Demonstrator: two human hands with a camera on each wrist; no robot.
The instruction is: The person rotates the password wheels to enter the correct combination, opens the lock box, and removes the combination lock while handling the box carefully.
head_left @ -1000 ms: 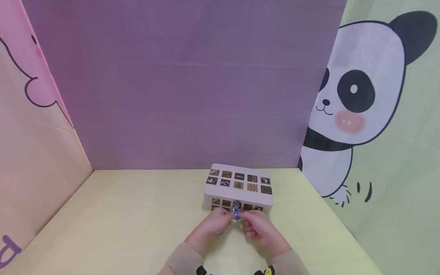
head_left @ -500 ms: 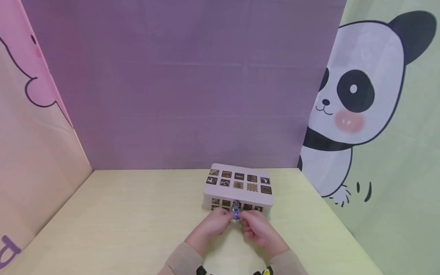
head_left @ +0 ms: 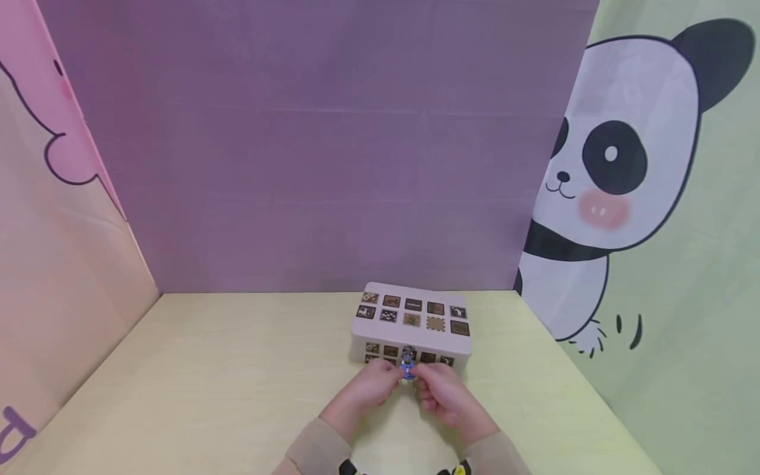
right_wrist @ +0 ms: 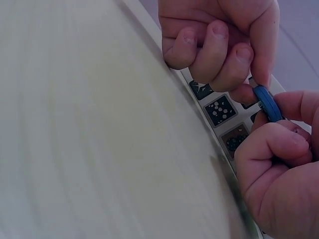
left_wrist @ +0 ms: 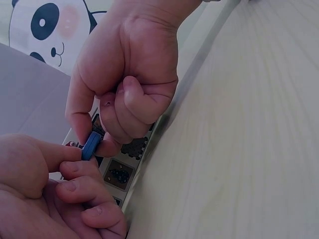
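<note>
Before the box [head_left: 410,333], the left grip [head_left: 375,381] and right grip [head_left: 444,388] pinch a blue piece [head_left: 407,371].

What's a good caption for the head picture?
Left hand and right hand pinch a blue thing before a patterned box.

Box [head_left: 419,338] front, 6 o'clock: blocked by left hand [head_left: 374,382] and right hand [head_left: 444,389], both on the blue piece [head_left: 407,371].
Box rear, 12 o'clock: purple backdrop [head_left: 332,158] near.
Table [head_left: 225,369], 9 o'clock of box: broad passage.
Table, 3 o'clock: narrower passage, bounded by panda wall [head_left: 700,284].
</note>
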